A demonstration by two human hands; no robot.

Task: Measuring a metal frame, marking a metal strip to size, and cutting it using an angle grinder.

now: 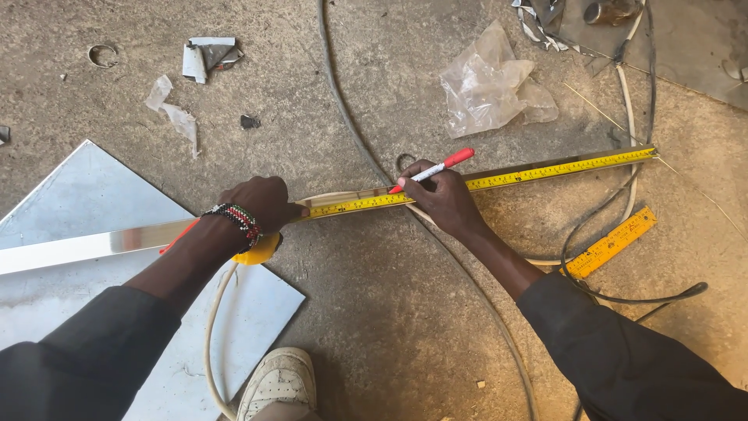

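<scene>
Marker (433, 171) over yellow tape measure (483, 182)

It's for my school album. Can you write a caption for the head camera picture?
Left hand pins a yellow tape measure along a shiny metal bar while the right hand marks it with a red marker.

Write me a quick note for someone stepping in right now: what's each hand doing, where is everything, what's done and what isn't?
Left hand: pressing the yellow tape measure case and tape down on the shiny metal bar.
Right hand: holding a red-capped marker, tip at the yellow tape blade.
The tape runs along the bar to its right end.
A yellow folding rule lies on the concrete beyond the right forearm.
Done: tape laid out and held.
Left: no mark is visible on the bar yet.
</scene>
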